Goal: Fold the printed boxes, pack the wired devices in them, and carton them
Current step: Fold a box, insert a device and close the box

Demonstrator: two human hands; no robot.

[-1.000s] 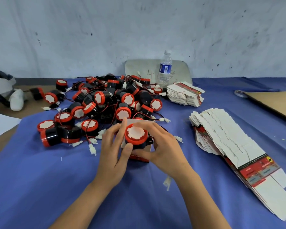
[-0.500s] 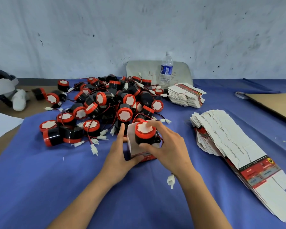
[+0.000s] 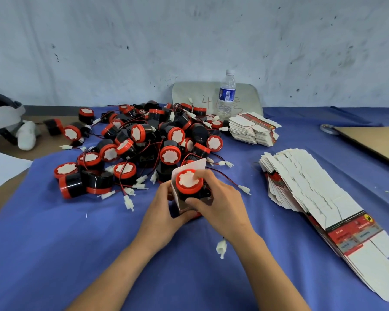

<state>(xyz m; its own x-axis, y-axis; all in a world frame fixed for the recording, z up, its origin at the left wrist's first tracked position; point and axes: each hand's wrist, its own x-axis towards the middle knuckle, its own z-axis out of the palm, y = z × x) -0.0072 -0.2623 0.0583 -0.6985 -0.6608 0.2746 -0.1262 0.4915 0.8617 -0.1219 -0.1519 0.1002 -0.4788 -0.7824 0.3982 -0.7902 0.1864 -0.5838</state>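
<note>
We see both hands close together at the middle of the blue cloth (image 3: 76,243), working on 1 item. The left hand (image 3: 164,218) wraps around the side of a partly folded printed box (image 3: 176,198), which stands on the cloth with its white flap raised behind. The right hand (image 3: 220,207) grips a wired device (image 3: 189,184) by its black body, fingers over the red cap with its white disc. The device sits in the open top of the box, cap facing up.

Just behind the hands lies a pile of devices (image 3: 144,142), black and red, with red and black wires ending in white plugs. 1 loose white plug (image 3: 221,248) lies on the cloth beside the right forearm.

To the right, a long fanned stack of flat boxes (image 3: 312,198) shows white undersides. The nearest end carries red and black print with a yellow emblem, but its lettering is too small for us to read. A smaller stack of flat boxes (image 3: 254,129) with the same colours sits beyond the pile.

A water bottle (image 3: 226,95) stands behind that stack. Its blue label has a barcode, and we cannot read the brand. A grey board (image 3: 189,93) leans on the wall behind it with a handwritten "4". Further marks are hidden by the bottle.

A brown cardboard sheet (image 3: 373,140) lies at the far right.
</note>
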